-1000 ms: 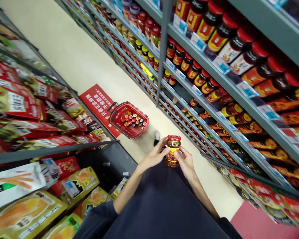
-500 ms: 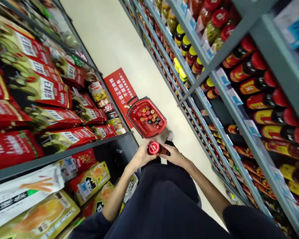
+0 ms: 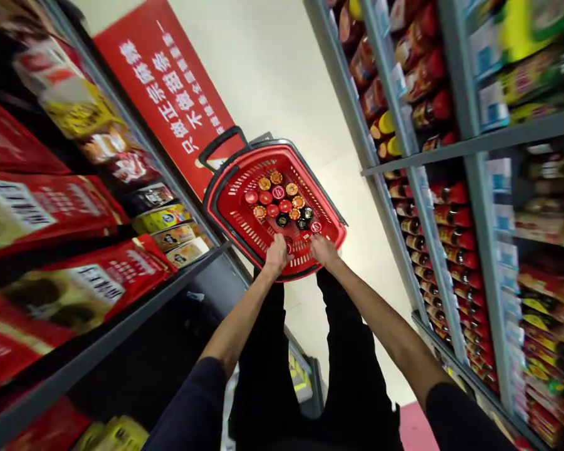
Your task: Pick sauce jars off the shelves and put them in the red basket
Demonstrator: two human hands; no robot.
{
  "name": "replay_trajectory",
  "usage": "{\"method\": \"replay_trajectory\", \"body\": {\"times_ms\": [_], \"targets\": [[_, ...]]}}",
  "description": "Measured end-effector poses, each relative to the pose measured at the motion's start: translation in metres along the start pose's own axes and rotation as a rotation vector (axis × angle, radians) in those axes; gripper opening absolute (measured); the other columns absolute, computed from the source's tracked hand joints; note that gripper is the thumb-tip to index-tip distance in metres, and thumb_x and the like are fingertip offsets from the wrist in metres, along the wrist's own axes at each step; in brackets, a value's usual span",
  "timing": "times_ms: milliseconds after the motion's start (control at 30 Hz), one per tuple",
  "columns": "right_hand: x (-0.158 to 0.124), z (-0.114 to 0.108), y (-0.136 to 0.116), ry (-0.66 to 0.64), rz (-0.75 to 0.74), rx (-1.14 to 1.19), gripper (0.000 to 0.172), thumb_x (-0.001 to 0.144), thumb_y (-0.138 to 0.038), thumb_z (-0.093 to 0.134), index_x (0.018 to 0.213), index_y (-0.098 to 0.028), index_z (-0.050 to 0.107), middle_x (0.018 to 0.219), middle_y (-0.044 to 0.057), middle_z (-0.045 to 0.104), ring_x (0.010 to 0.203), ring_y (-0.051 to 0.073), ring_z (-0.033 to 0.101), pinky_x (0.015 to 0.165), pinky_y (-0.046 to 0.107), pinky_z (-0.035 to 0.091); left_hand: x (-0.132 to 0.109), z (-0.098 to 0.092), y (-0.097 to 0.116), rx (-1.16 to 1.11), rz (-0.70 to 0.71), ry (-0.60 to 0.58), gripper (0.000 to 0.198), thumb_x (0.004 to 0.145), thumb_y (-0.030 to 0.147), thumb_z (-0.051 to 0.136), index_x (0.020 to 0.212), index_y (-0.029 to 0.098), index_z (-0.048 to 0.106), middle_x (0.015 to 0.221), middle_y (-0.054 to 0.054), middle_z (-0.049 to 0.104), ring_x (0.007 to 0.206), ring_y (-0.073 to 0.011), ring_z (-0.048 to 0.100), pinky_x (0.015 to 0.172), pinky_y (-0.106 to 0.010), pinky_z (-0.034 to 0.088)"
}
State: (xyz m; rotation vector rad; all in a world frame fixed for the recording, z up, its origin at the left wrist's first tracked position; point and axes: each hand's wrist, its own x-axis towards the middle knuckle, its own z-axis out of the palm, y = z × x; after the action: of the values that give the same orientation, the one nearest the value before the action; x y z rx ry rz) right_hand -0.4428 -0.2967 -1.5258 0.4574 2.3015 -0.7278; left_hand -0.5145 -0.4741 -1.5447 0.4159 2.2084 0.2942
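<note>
Packets (image 3: 98, 285) in red crowd the left of my view; near centre the red basket (image 3: 235, 188) holds a cluster of lidded jars (image 3: 278, 193). Just below the frame's centre, I have the left hand (image 3: 277, 255) inside the basket, fingers curled beside a dark red lid (image 3: 289, 245); whether they clamp its jar, I cannot tell. Slightly right, the right hand (image 3: 324, 250) has its fingertips close to a red-lidded jar (image 3: 316, 227), their grip likewise unclear. I judge these jars to be rigid glass: weighty, breakable, slick around the lid, so I'd grasp the body below it. More jars (image 3: 460, 257) line the shelf at right.
</note>
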Motion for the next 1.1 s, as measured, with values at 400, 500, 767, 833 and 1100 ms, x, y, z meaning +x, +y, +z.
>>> {"method": "replay_trajectory", "body": {"times_ms": [400, 500, 767, 833, 1100], "targets": [[0.158, 0.097, 0.059, 0.036, 0.149, -0.386, 0.057, 0.092, -0.002, 0.039, 0.149, -0.002, 0.043, 0.143, 0.031, 0.054, 0.129, 0.035, 0.052, 0.103, 0.049, 0.050, 0.151, 0.123, -0.070, 0.186, -0.122, -0.144, 0.059, 0.090, 0.020, 0.068, 0.143, 0.005, 0.046, 0.134, -0.029, 0.053, 0.119, -0.0355, 0.065, 0.094, -0.039, 0.054], [0.159, 0.101, 0.062, 0.046, 0.138, -0.389, 0.058, 0.091, -0.002, 0.042, 0.149, -0.001, 0.041, 0.141, 0.031, 0.054, 0.127, 0.035, 0.051, 0.104, 0.049, 0.048, 0.156, 0.123, -0.073, 0.154, -0.142, -0.140, 0.079, 0.082, 0.022, 0.078, 0.148, 0.004, 0.041, 0.138, -0.031, 0.051, 0.119, -0.0388, 0.063, 0.096, -0.043, 0.053], [0.142, 0.089, 0.043, 0.098, 0.131, -0.238, 0.060, 0.084, -0.015, 0.068, 0.140, -0.005, 0.050, 0.134, 0.030, 0.056, 0.117, 0.038, 0.054, 0.096, 0.051, 0.051, 0.112, 0.093, -0.071, -0.135, -0.075, -0.005, 0.070, 0.085, 0.013, 0.063, 0.147, -0.006, 0.038, 0.150, -0.037, 0.041, 0.144, -0.0472, 0.036, 0.118, -0.061, 0.030], [0.112, 0.069, 0.029, 0.138, 0.110, -0.171, 0.068, 0.077, -0.018, 0.077, 0.138, -0.006, 0.051, 0.136, 0.028, 0.055, 0.120, 0.038, 0.053, 0.103, 0.051, 0.049, 0.086, 0.074, -0.063, -0.277, -0.034, 0.022, 0.070, 0.084, 0.012, 0.063, 0.149, -0.002, 0.039, 0.153, -0.033, 0.041, 0.146, -0.0441, 0.037, 0.120, -0.058, 0.030], [-0.150, -0.111, -0.069, 0.469, 0.135, 0.218, 0.035, 0.086, -0.034, 0.064, 0.112, -0.011, 0.065, 0.103, 0.012, 0.068, 0.089, 0.023, 0.064, 0.086, 0.036, 0.055, -0.089, -0.089, 0.032, -0.873, 0.162, -0.060, 0.036, 0.101, 0.035, 0.046, 0.125, 0.014, 0.064, 0.128, -0.015, 0.070, 0.124, -0.0252, 0.065, 0.110, -0.043, 0.050]]}}
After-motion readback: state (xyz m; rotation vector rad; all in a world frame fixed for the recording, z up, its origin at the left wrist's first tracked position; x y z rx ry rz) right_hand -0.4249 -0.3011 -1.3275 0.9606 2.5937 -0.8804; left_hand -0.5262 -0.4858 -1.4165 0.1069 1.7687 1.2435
